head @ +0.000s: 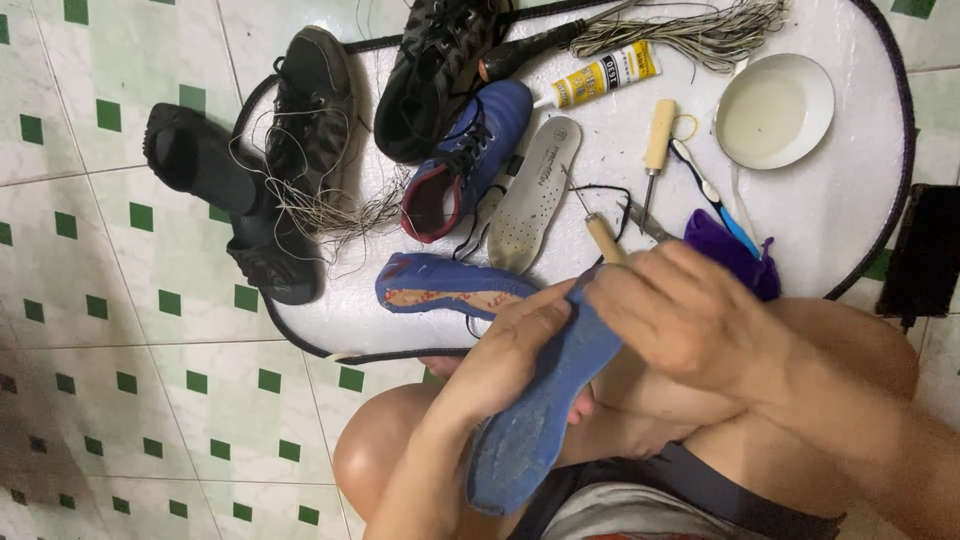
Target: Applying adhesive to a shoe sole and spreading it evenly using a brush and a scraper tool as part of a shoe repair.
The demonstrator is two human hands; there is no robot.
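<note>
Both hands work over the knees: left hand (510, 355) wraps around a blue shoe (535, 410), right hand (680, 315) grips an awl (600, 235) just above it, near the surface (850, 200).

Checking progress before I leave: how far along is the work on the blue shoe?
Done: the grey insole lies out on the white table. In hand: the left hand grips the blue shoe sole up, and the right hand holds a wooden-handled awl at its edge. Left: the sole's toe end gapes open, and the blue shoe's mate waits.
</note>
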